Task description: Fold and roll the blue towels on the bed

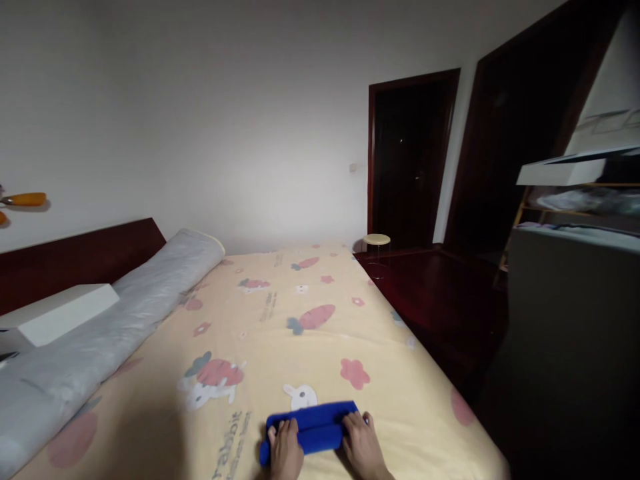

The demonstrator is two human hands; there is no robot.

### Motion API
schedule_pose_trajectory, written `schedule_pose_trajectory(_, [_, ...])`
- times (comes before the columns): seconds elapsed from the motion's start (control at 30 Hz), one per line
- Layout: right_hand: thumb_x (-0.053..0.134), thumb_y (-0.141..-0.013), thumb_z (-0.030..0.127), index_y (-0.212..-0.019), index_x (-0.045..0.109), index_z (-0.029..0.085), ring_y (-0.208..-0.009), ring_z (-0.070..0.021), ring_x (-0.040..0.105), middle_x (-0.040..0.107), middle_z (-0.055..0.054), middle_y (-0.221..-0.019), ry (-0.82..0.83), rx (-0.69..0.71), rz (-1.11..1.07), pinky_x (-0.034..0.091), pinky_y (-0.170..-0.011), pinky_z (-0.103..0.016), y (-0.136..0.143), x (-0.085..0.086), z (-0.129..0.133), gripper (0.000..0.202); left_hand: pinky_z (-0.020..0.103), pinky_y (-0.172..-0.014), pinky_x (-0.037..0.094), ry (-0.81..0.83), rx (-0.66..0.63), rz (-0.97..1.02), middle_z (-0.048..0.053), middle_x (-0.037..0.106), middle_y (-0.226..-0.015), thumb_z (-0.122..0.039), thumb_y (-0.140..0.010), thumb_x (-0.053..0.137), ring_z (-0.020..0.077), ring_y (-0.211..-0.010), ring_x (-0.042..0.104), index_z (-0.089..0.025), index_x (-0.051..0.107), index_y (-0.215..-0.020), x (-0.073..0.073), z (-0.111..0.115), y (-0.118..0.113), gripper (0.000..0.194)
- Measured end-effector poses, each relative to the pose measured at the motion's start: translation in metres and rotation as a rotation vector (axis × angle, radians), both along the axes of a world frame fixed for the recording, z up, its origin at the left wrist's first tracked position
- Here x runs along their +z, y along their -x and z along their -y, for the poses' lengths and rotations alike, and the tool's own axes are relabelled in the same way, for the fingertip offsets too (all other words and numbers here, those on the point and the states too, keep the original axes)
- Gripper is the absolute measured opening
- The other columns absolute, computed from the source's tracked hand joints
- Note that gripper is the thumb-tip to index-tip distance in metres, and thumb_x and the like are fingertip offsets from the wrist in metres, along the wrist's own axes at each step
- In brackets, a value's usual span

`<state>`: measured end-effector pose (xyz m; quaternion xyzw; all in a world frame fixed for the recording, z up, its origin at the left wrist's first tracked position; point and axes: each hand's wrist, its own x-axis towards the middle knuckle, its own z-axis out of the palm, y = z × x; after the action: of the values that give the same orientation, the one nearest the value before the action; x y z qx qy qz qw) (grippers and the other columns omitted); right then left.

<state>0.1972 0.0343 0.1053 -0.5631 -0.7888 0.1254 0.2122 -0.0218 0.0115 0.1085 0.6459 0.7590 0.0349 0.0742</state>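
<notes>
A bright blue cloth (320,437), folded or rolled into a narrow strip, lies on the bed's patterned yellow sheet (280,363) at the bottom of the view. My left hand (286,448) grips its left part, fingers curled over the fabric. On the right part, my right hand (361,443) has its fingers bent into the cloth. A lengthwise crease runs between the hands, and a loose end sticks out left of my left hand. Both thumbs are partly hidden. A printed white rabbit (301,396) shows just beyond the cloth.
A long grey padded roll (130,323) lies along the bed's left side, with a white box (67,312) beside it and a dark headboard (75,260) behind. A round stool (377,239) stands past the bed's far right corner. A dark cabinet (570,333) is at right.
</notes>
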Motion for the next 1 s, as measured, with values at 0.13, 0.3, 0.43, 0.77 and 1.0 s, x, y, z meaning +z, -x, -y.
schedule_pose_trajectory(0.13, [0.043,-0.076,0.009,-0.085,0.070,0.017,-0.103,-0.0287,0.060,0.072,-0.011,-0.094,0.013,-0.049,0.051,0.027,-0.103,-0.048,0.008,-0.006,-0.005,0.030,0.042,-0.113,0.021,0.131,0.022,0.041,0.009,0.070,-0.121,-0.001,-0.079,0.032,0.0203,-0.120,0.056,-0.021,0.062,-0.126,0.008,-0.005,-0.001,0.060])
schedule_pose_trajectory(0.3, [0.050,-0.073,0.014,-0.118,0.064,0.022,-0.111,-0.0292,0.058,0.068,-0.009,-0.118,-0.224,-0.056,0.037,0.032,-0.101,-0.045,-0.002,-0.031,-0.009,0.048,0.045,-0.111,0.027,-0.130,0.092,-0.001,0.006,0.065,-0.131,-0.013,-0.082,0.038,0.0235,-0.128,0.050,-0.023,0.066,-0.119,-0.015,0.002,0.011,0.047])
schedule_pose_trajectory(0.43, [0.048,-0.077,0.015,-0.131,0.056,0.027,-0.114,-0.0257,0.060,0.066,-0.004,-0.126,-0.506,0.041,0.056,0.039,-0.096,-0.038,-0.005,-0.063,-0.011,0.056,0.044,-0.102,0.037,-0.530,0.191,-0.078,0.005,0.071,-0.120,-0.020,-0.089,0.039,0.0235,-0.115,0.060,-0.028,0.070,-0.111,-0.045,0.004,0.011,0.039])
schedule_pose_trajectory(0.77, [0.046,-0.087,0.019,-0.153,0.024,0.021,-0.135,-0.0236,0.045,0.043,-0.006,-0.149,-0.468,0.364,0.050,0.038,-0.108,-0.037,0.038,-0.060,-0.002,0.069,0.037,-0.102,0.046,-0.579,-0.280,-0.094,0.000,0.055,-0.142,-0.024,-0.083,0.047,0.0219,-0.126,0.055,-0.030,0.035,-0.146,-0.102,0.009,-0.031,0.064])
schedule_pose_trajectory(1.0, [0.036,-0.100,0.038,-0.152,0.026,0.027,-0.140,-0.0240,0.036,0.036,-0.005,-0.154,-0.169,0.366,-0.035,0.032,-0.115,-0.043,0.031,-0.025,-0.010,0.054,0.047,-0.123,0.017,-0.118,-0.344,0.040,-0.008,0.015,-0.161,-0.022,-0.080,0.045,0.0221,-0.149,0.018,-0.032,0.018,-0.152,-0.039,-0.008,0.001,0.078])
